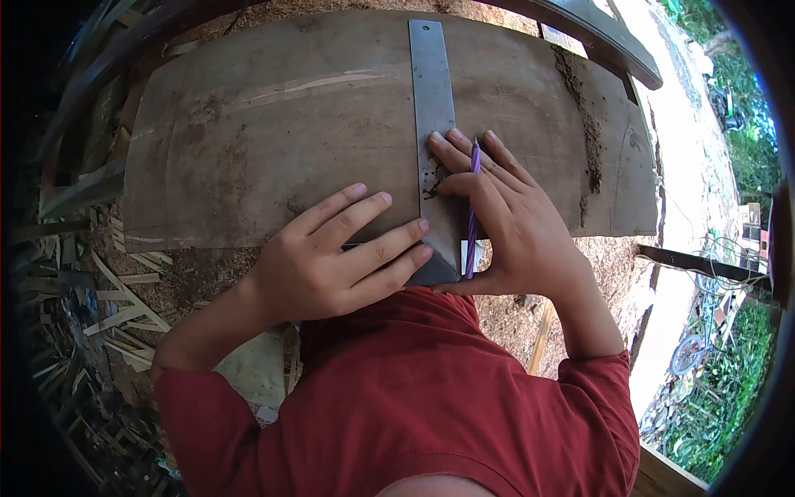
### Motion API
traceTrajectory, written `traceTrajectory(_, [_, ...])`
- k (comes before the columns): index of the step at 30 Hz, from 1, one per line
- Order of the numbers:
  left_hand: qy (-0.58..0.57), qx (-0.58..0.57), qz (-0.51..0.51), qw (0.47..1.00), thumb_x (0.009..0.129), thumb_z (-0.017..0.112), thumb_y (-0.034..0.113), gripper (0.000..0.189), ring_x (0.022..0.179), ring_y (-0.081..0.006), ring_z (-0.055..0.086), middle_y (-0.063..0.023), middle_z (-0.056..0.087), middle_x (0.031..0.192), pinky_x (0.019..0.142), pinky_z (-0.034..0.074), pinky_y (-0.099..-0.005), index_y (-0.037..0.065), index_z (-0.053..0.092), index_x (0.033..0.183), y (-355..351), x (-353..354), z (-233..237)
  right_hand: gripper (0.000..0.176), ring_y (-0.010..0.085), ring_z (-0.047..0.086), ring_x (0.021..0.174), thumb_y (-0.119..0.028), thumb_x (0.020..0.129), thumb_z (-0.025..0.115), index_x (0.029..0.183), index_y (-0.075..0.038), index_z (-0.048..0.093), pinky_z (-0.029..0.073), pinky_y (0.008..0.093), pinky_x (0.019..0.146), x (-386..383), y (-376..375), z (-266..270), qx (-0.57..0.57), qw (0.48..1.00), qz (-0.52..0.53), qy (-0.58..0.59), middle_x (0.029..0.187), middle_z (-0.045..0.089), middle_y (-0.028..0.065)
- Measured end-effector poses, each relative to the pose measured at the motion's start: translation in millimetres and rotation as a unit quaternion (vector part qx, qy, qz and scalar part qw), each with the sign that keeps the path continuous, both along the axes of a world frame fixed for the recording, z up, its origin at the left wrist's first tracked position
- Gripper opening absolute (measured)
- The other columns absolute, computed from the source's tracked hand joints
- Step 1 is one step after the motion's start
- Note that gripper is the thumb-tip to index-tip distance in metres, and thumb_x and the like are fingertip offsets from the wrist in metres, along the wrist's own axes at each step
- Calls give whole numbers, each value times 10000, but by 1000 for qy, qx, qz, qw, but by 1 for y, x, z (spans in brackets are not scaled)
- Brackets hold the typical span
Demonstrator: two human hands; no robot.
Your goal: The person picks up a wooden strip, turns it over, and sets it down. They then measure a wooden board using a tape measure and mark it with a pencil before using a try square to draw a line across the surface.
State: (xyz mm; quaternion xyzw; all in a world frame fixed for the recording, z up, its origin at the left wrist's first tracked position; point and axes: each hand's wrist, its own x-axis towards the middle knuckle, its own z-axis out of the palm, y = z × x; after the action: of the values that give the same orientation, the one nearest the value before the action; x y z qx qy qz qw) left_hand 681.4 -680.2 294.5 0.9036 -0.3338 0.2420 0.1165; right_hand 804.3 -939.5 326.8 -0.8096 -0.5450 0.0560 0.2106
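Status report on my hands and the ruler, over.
Left hand flat, fingers pressing metal ruler onto wooden board. Right hand holds purple pen against ruler's edge. Dirt clump on the ruler near the pen.

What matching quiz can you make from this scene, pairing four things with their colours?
Things:
1. metal ruler
2. pen
3. shirt
4. wooden board

Colours:
a. red
b. brown
c. grey
d. purple

Pairs: 1-c, 2-d, 3-a, 4-b
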Motion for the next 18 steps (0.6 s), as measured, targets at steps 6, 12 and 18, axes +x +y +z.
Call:
traceTrajectory(6, [1,-11,3,1000,928,778,286,212,1193,-281,700,64,789,1319,1016,655,-469,245,827,1130,-2,-1,0,935,387,363,1640,-615,680,953,1337,-81,556,223,595,1353,3,1,3,-8,1000,7,11,1722,453,218])
traceTrajectory(12, [-16,-13,8,1000,921,791,313,187,1190,-283,692,70,795,1319,1014,656,-470,230,836,1082,-5,-1,-1,1029,392,357,1640,-659,631,960,1368,-69,551,197,614,1355,6,2,7,-17,999,21,16,1722,447,228])
traceTrajectory(18, [-13,-16,10,1000,948,771,343,199,1184,-290,688,64,799,1315,1002,661,-471,234,843,1097,-4,0,-1,929,406,407,1611,-530,706,985,1374,-57,545,189,620,1355,24,-6,14,7,997,53,59,1703,471,244])
